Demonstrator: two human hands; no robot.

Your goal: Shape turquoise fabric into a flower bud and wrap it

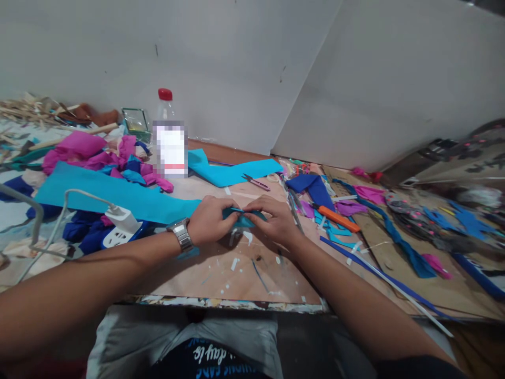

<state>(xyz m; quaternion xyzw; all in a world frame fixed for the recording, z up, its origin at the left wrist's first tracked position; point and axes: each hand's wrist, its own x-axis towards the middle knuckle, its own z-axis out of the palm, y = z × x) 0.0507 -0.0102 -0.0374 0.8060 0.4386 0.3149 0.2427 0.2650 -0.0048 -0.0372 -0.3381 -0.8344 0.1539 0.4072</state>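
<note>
Between the front and back edges of the pale-brown wooden table, the left hand and right hand pinch a small turquoise fabric-like piece, its fold seemingly unfinished, while a long turquoise strip near the back edge looks unworked.

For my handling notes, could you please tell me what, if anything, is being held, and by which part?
The left hand and right hand pinch a blue piece along its upper part, as pictured.
</note>
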